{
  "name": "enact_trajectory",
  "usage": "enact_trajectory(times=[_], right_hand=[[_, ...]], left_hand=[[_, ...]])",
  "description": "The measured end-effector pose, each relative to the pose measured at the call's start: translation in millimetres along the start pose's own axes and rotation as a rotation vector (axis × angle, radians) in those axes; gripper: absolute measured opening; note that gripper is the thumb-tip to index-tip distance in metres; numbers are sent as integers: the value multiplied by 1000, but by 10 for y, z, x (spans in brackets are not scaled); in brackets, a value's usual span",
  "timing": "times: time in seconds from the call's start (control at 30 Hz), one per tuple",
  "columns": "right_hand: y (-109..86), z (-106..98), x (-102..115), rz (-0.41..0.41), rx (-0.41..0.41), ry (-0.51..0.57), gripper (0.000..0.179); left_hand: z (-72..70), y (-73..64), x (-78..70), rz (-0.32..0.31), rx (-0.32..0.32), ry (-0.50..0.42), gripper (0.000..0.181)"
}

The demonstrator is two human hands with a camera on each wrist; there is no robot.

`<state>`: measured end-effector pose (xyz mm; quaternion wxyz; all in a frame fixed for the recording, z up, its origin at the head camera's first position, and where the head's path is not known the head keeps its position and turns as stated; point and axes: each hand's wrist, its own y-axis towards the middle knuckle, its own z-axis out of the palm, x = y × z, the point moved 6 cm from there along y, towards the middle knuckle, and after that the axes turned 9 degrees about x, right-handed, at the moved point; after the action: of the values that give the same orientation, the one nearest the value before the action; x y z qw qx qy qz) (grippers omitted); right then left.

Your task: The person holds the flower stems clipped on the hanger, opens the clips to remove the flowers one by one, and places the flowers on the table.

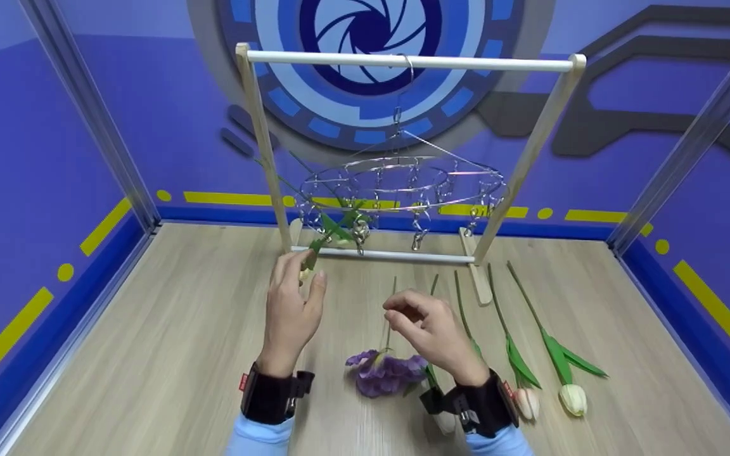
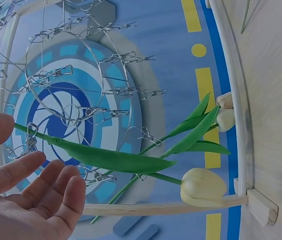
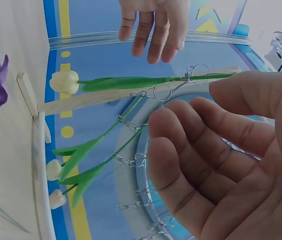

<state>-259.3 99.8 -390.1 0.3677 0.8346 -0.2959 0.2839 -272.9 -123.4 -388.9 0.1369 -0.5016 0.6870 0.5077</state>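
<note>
Cream tulip point(image 2: 203, 187), bloom-down on wire clip hanger point(image 1: 360, 232), 1 o'clock of L hand point(image 1: 292, 309), fingers apart, nil held, R hand point(image 1: 436, 332), fingers loosely curled, nil held, purple flwr point(image 1: 385, 375) on tbl point(image 1: 175, 354), its 8 o'clock

the clip hanger point(image 1: 397, 192) is glossy metal; the stand posts point(image 1: 532, 152) are smooth wood; the tabletop point(image 1: 181, 329) looks matt, wood-grained.

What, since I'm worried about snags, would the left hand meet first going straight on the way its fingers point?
Probably the nearest hanging tulip, likely at its long green leaf, though depth is unclear and the left hand might pass beside it.
</note>
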Motion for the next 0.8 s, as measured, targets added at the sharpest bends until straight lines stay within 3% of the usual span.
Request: enact_trajectory(times=[0.13, 0.4, 0.6, 0.8], right_hand=[[2, -7, -24, -8, -23, -6, 11], [-12, -62, -77, 5, -55, 7, 11], [-23, -123, -82, -5, -87, 31, 12], [-46, -162, -105, 24, -101, 50, 11]], left_hand=[[25, 45, 28, -15, 4, -3, 40], [108, 107, 108, -17, 78, -27, 53], [127, 119, 147, 9, 101, -19, 55], [153, 123, 163, -16, 129, -30, 53]])
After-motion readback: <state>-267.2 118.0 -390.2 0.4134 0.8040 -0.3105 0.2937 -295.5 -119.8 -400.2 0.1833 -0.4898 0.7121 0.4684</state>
